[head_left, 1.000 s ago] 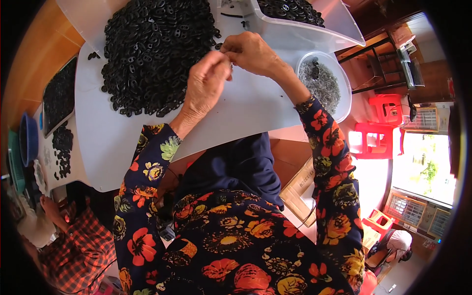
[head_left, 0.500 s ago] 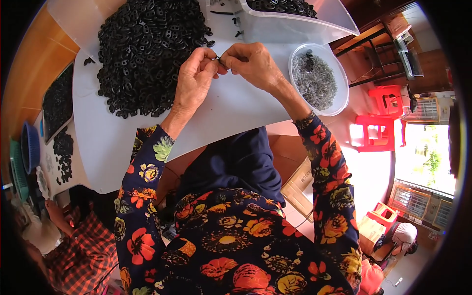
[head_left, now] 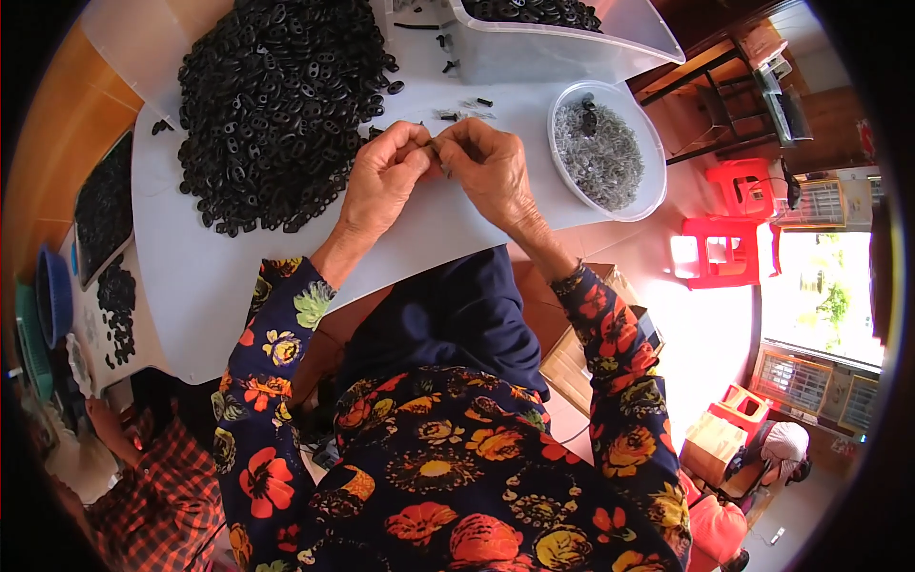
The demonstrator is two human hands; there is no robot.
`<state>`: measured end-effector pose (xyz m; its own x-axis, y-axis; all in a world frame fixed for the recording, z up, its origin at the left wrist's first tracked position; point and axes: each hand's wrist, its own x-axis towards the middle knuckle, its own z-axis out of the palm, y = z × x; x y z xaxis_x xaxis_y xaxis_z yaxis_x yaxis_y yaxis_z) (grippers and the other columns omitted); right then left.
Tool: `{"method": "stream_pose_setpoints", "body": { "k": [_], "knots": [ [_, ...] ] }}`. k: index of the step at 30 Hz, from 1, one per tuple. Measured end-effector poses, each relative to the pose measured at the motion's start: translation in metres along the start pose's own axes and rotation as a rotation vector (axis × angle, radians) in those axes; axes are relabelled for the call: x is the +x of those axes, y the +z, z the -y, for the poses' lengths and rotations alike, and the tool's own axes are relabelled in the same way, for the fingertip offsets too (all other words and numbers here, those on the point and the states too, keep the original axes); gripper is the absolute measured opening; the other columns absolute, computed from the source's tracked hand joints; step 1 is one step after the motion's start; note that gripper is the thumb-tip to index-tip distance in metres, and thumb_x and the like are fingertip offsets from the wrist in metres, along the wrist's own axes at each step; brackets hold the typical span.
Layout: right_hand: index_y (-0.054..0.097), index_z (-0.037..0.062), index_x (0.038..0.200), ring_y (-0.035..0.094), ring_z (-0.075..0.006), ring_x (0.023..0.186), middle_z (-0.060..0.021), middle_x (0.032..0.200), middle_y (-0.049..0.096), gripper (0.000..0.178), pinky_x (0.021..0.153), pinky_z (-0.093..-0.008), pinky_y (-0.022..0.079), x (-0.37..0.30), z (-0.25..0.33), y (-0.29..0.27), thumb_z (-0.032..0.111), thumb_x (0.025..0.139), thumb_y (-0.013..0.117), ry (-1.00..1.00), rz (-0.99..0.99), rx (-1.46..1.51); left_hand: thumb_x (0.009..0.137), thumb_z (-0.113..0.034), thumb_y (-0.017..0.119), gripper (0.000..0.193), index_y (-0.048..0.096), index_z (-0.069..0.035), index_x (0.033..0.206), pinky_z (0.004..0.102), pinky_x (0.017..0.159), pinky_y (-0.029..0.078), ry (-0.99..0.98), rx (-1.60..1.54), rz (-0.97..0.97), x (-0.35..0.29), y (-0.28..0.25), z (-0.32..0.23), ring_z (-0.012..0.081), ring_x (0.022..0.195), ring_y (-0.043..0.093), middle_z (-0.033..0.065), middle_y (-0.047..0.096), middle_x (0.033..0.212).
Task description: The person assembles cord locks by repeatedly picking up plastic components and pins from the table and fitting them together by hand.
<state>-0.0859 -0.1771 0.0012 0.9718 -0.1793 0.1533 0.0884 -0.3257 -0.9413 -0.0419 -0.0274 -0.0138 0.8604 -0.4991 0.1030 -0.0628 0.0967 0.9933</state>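
My left hand and my right hand meet over the white table, thumbs and fingertips pinched together. Between them is something small and dark that the fingers mostly hide, so I cannot make out its kind. Left of my hands lies a big heap of black oval pieces, many with two holes. To the right stands a see-through round tub of small see-through plastic bits, with a dark piece on top. Just beyond my fingers are a few loose see-through bits and small black pieces.
A see-through bin with more black pieces stands at the far side. On the left are a dark-filled tray, a blue basket and a person in a checked shirt. Red stools stand right; another person is lower right.
The pinched hands have shifted slightly nearer to me, and the right one has turned more downward. Loose see-through bits beyond the fingers now show. The whole view has shifted a little.
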Motion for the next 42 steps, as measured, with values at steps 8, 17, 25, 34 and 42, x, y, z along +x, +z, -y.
{"method": "stream_pose_setpoints", "body": {
  "k": [8, 17, 25, 34, 42],
  "knots": [
    [0.060, -0.0012, 0.077, 0.067, -0.0262, 0.067, -0.0135, 0.075, 0.066, 0.012, 0.058, -0.0371, 0.051, 0.049, 0.016, -0.024, 0.010, 0.079, 0.064, -0.515, -0.018, -0.670, 0.088, -0.008, 0.055, 0.006, 0.058, -0.004, 0.089, 0.0215, 0.066, 0.044, -0.100, -0.175, 0.018, -0.002, -0.003, -0.002, 0.0068, 0.069, 0.057, 0.0002, 0.061, 0.072],
    [0.070, 0.0086, 0.083, 0.068, -0.0296, 0.085, -0.0123, 0.087, 0.067, 0.013, 0.064, -0.0340, 0.056, 0.089, 0.034, 0.007, 0.005, 0.072, 0.067, -0.143, 0.407, -1.493, 0.088, -0.011, 0.054, 0.007, 0.057, -0.004, 0.088, 0.0218, 0.066, 0.043, -0.065, -0.150, 0.053, -0.003, 0.000, 0.006, 0.0063, 0.069, 0.056, 0.0005, 0.060, 0.071],
    [0.069, 0.0051, 0.085, 0.066, -0.0346, 0.084, -0.0159, 0.087, 0.067, 0.011, 0.071, -0.0409, 0.054, 0.096, 0.032, -0.003, 0.009, 0.077, 0.063, -0.052, 0.290, -1.146, 0.087, -0.009, 0.051, 0.007, 0.052, -0.003, 0.084, 0.0231, 0.060, 0.042, -0.049, -0.201, 0.079, -0.003, -0.001, 0.006, 0.0070, 0.066, 0.057, -0.0009, 0.055, 0.068],
    [0.067, 0.0043, 0.085, 0.064, -0.0361, 0.075, -0.0180, 0.078, 0.065, 0.011, 0.069, -0.0433, 0.052, 0.084, 0.025, -0.019, 0.009, 0.079, 0.059, -0.320, 0.220, -1.101, 0.089, -0.010, 0.051, 0.008, 0.055, -0.004, 0.085, 0.0234, 0.068, 0.044, -0.100, -0.145, 0.083, -0.004, -0.003, 0.001, 0.0082, 0.072, 0.057, 0.0010, 0.060, 0.075],
    [0.070, 0.0091, 0.085, 0.063, -0.0351, 0.073, -0.0148, 0.076, 0.065, 0.011, 0.066, -0.0431, 0.052, 0.085, 0.017, -0.031, 0.014, 0.080, 0.062, -0.321, 0.326, -1.219, 0.087, -0.008, 0.049, 0.008, 0.050, -0.004, 0.079, 0.0236, 0.061, 0.044, -0.081, -0.097, 0.070, -0.004, -0.001, 0.000, 0.0105, 0.069, 0.062, -0.0013, 0.048, 0.066]
  ]
}}
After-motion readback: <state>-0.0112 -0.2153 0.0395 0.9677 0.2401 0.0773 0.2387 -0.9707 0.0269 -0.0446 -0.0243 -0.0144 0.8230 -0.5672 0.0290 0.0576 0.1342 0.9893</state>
